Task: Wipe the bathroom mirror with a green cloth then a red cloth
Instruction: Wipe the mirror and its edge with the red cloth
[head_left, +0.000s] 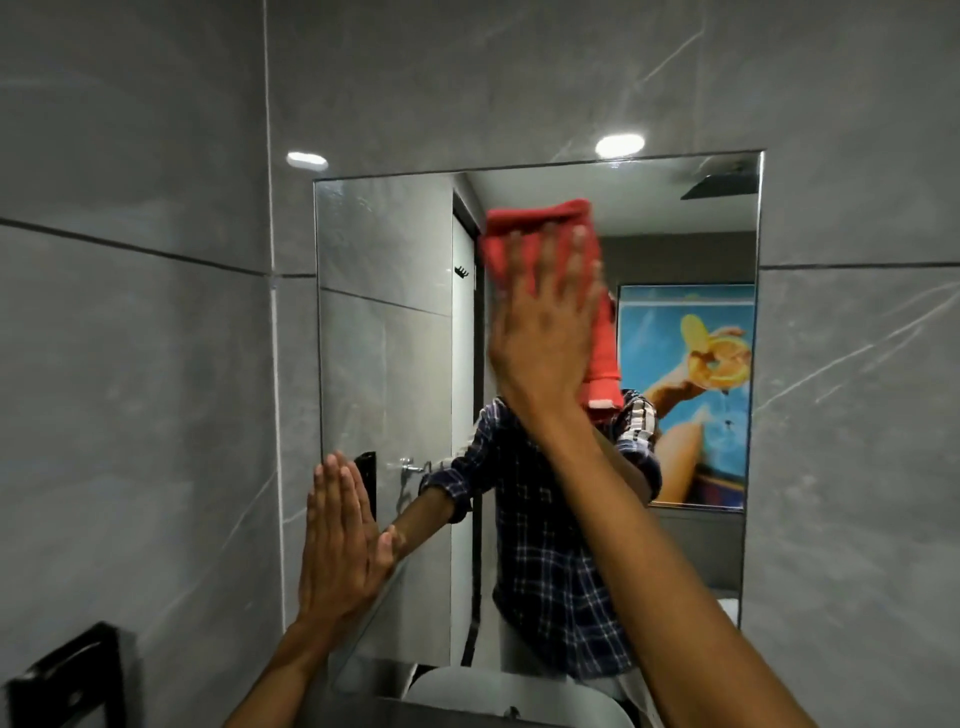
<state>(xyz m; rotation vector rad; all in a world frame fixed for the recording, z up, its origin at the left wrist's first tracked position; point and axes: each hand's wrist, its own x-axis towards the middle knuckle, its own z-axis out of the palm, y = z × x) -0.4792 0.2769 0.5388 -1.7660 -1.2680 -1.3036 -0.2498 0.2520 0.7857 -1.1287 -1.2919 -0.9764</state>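
A person's bare right forearm reaches up to the mirror (384, 312). The right hand (545, 317), fingers spread, presses a red cloth (535, 215) flat on the mirror's upper middle. The left hand (337, 540), open and empty, rests flat against the mirror's lower left edge.
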